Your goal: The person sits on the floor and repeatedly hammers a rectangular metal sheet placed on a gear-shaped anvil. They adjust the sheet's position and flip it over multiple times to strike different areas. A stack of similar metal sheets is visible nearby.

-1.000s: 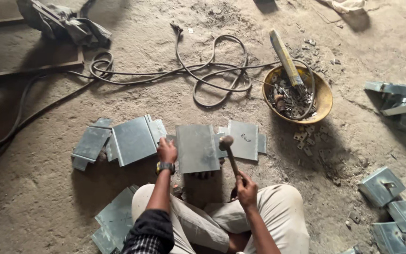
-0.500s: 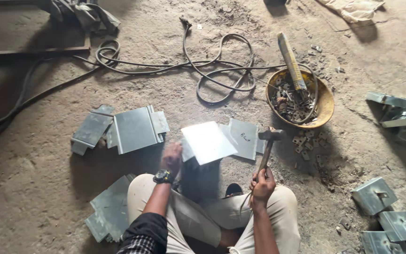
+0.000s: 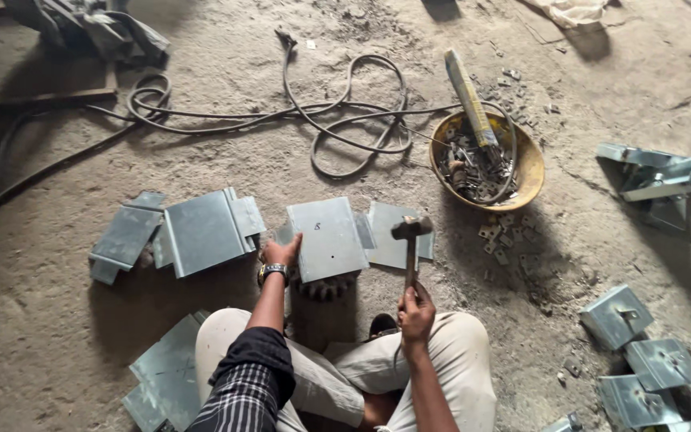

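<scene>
While a dusty concrete floor point(image 3: 57, 336) takes up nearly the whole view, the scene is crossed at the top by a long dark cable point(image 3: 345, 112) lying in loose loops, and bent grey sheet-metal pieces are scattered over it: a group at the left point(image 3: 201, 232), another cluster at the lower right point(image 3: 641, 352), and one folded piece apart at the upper right point(image 3: 653, 172). A single flat panel point(image 3: 328, 238) is kept in front of the crouching person's knees, seemingly propped on a dark toothed block beneath it (only the block's edge is seen). The panel's left edge is gripped by the left hand point(image 3: 281, 254), fingers curled over the rim and a wristwatch worn below it. A hammer point(image 3: 411, 240) is held upright by the right hand point(image 3: 416, 314), which is closed around the lower handle, the head raised just beside the panel's right edge. A glancing blow could be judged the main risk: the panel is steadied at one side only, so it may tip or slide off its support, and the gripping fingers lie close to the struck surface. A round yellow bowl point(image 3: 531, 164) stands near the upper right; a heap of small dark metal fittings is held in it, and a long cylindrical tool point(image 3: 469, 96) is leaned across its rim. A few small loose fittings point(image 3: 505, 240) are strewn just below it.
</scene>
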